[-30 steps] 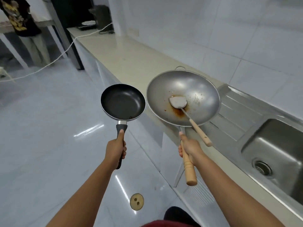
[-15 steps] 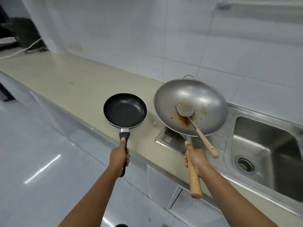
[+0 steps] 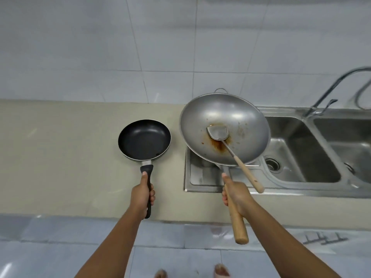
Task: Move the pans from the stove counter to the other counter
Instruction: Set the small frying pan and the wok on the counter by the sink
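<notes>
My left hand (image 3: 141,196) grips the black handle of a small black frying pan (image 3: 144,139), held level over the beige counter (image 3: 60,157). My right hand (image 3: 236,194) grips the wooden handle of a large steel wok (image 3: 241,121), which hangs over the left part of the sink's draining board. Inside the wok lies a metal spatula (image 3: 218,133) with a wooden handle that sticks out over the rim, beside a brown stain. Whether either pan touches the surface below I cannot tell.
A steel double sink (image 3: 301,149) with a drain and a curved tap (image 3: 329,91) fills the right side. White wall tiles rise behind the counter. The counter's front edge runs just under my wrists, with pale floor tiles and my feet below.
I have turned to face the counter squarely. Both pans, which were out over the floor and counter edge, now hang over the counter and the draining board. My grips are unchanged.
</notes>
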`<state>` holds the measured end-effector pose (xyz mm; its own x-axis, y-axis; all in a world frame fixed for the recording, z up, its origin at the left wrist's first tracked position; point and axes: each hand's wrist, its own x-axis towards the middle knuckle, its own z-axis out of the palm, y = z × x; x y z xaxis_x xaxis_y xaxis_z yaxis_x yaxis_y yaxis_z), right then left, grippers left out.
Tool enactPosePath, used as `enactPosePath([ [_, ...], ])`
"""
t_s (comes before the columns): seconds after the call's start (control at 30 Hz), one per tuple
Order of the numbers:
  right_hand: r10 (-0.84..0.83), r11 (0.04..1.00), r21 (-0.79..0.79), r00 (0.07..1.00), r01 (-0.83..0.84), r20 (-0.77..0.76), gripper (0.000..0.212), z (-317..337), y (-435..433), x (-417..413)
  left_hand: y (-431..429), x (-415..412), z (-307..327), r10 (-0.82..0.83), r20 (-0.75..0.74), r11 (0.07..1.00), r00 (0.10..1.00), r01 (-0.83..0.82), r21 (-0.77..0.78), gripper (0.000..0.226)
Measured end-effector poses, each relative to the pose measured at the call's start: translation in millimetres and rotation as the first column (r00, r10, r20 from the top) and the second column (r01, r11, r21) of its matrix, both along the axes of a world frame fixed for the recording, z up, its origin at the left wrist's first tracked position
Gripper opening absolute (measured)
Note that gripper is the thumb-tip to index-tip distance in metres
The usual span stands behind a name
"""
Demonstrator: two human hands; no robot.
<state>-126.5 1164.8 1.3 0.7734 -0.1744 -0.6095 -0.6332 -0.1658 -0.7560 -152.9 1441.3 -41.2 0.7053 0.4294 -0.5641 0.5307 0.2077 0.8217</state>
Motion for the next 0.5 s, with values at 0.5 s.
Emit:
enactPosePath([
  [0.5,-0.113,0.992,0.055,0.991,0.117,-0.064,0.048,-10,29,-7,38,43,-11,-0.193,-0.010,0.978,0.981,0.192,-0.077,0.056],
])
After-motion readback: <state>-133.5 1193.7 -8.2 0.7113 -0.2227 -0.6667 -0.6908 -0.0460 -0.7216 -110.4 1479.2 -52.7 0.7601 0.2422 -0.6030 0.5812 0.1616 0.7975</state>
